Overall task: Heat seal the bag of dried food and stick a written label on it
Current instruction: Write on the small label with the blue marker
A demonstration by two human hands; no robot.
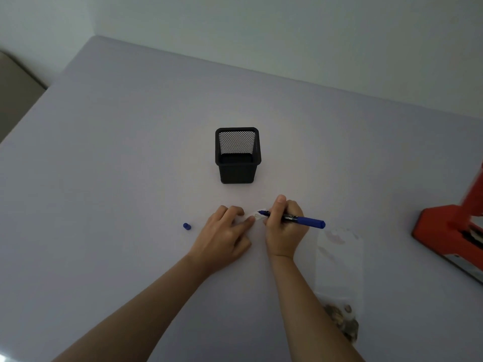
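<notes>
**Two hands at a small label, marker tip down**

One blue cap [187, 226] lay loose on the pale table [104, 178], well to the left of the left hand's knuckles. The left hand [224, 236] rested palm down, its fingers loosely bent and slightly spread. One outstretched fingertip pressed on the near-left end of the small white label [257, 217]. The label sat flat between the two sets of fingertips, though it was too small and pale to tell whether anything was written on it.

Beyond the fingertips of both hands, and apart from them, a black mesh cup [237, 155] stood upright. The right hand [285, 231] curled its fingers and thumb round a blue marker [292, 218]. The marker's tip met the label just beside the left fingertip, and its barrel ran out to the right past the knuckles.

Right of the right wrist lay the clear bag [339, 270], flat, with dried food [342, 320] gathered at its near end beside the forearm. Farther right, at the frame's edge, sat the red heat sealer [449, 231].
</notes>
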